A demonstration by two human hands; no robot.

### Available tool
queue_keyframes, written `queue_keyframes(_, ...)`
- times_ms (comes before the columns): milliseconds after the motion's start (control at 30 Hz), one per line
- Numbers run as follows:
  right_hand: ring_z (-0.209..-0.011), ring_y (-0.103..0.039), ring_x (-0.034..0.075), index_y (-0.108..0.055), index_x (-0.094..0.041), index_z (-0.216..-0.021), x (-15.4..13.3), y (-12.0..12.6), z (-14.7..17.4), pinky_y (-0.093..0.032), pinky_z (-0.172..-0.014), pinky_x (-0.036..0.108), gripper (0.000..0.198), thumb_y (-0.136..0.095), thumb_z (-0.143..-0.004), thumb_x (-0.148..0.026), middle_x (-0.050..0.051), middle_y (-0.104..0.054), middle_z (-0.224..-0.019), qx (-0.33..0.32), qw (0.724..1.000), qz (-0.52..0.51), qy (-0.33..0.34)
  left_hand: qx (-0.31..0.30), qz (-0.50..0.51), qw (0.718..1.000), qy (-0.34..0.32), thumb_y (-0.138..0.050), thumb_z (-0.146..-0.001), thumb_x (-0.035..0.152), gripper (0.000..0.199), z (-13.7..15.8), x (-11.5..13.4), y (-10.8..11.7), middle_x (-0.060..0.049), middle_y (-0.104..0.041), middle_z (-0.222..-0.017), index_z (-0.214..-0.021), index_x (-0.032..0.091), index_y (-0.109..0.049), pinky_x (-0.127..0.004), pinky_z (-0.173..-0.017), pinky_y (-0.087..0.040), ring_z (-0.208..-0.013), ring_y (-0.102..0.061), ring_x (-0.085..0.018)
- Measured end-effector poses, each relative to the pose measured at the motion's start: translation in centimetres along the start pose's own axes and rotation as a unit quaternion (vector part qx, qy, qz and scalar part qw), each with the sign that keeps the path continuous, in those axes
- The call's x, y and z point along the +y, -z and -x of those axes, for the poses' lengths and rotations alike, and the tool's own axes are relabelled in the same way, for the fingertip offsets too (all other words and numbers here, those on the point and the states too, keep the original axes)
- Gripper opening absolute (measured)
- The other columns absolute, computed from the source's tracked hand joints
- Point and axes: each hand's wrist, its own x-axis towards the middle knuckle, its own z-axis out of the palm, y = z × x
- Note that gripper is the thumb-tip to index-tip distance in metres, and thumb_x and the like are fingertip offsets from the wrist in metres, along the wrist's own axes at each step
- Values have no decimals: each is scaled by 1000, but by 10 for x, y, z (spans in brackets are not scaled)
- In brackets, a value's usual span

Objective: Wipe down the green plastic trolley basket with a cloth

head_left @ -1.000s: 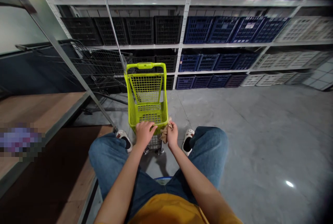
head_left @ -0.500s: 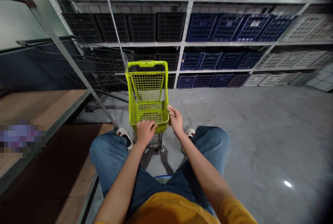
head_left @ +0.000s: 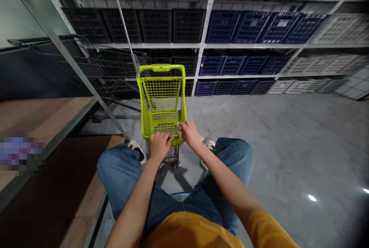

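Note:
A lime-green plastic shopping cart (head_left: 165,115) stands upright between my knees, its handle at the far end. My left hand (head_left: 160,146) is closed over the near rim of its basket, fingers curled across the edge. At the near right corner of that rim, my right hand (head_left: 190,134) pinches a pale cloth (head_left: 180,133) against the plastic. Most of the cloth is hidden behind the fingers. Below the basket, part of the cart's metal base and wheels (head_left: 174,162) shows.
Racks with black crates (head_left: 155,25), blue crates (head_left: 223,27) and white crates (head_left: 336,29) line the back. A dark wire cart (head_left: 115,61) stands behind on the left. A wooden shelf (head_left: 57,109) with a metal post is at my left. Grey floor (head_left: 288,144) extends to the right.
My right hand has moved left with the cloth, from the outer right side of the basket to its near right corner. My left hand keeps its place on the rim.

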Motion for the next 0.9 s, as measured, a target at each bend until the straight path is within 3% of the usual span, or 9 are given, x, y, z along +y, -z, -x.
queue_keyframes(167, -97, -44, 25, -70, -21, -100, 34, 5, -64, -40, -87, 38, 23, -53, -88, -12, 10, -57, -99, 9, 999, 45, 16, 3, 11, 1000, 3, -52, -93, 43, 23, 0, 0, -1, -4, -71, -95, -97, 26, -66, -40, -81, -31, -95, -56, -24)
queue_keyframes(300, -99, -43, 26, -72, -21, -95, 42, 1, -80, -38, -91, 40, 19, -55, -87, -18, 10, -53, -102, 70, 997, 23, -24, 0, 13, 1000, 5, -51, -93, 43, 24, 0, 1, 1, -5, -71, -96, -98, 26, -66, -39, -82, -31, -96, -57, -24)
queue_keyframes(500, -96, -50, 21, -67, -19, -105, 32, -7, -24, -43, -93, 37, 27, -45, -91, -24, 7, -51, -100, 89, 980, -145, -102, -3, 6, 1000, -1, -51, -93, 44, 24, 1, 1, 1, -5, -70, -94, -96, 26, -66, -39, -80, -31, -94, -56, -24)
queue_keyframes(667, -103, -48, 23, -62, -22, -109, -5, -15, 33, -44, -93, 40, 25, -59, -86, -31, 9, -47, -108, 104, 975, -148, -132, -1, -10, 1000, -3, -52, -93, 43, 23, 1, 0, 1, -6, -70, -95, -98, 26, -66, -40, -81, -31, -94, -56, -25)
queue_keyframes(767, -100, -50, 22, -62, -21, -102, -19, -16, 47, -46, -90, 38, 18, -56, -86, -27, 9, -48, -108, 125, 963, -181, -156, 0, -14, 1000, -8, -51, -93, 43, 24, 3, -1, 2, -6, -70, -94, -98, 25, -66, -39, -80, -31, -94, -56, -25)
queue_keyframes(900, -96, -52, 21, -63, -21, -89, -13, -7, 40, -46, -89, 36, 12, -55, -80, -21, 7, -52, -101, 134, 952, -219, -167, 1, -13, 1000, -11, -50, -93, 44, 25, 5, 0, 2, -6, -70, -94, -98, 26, -66, -39, -79, -31, -94, -56, -24)
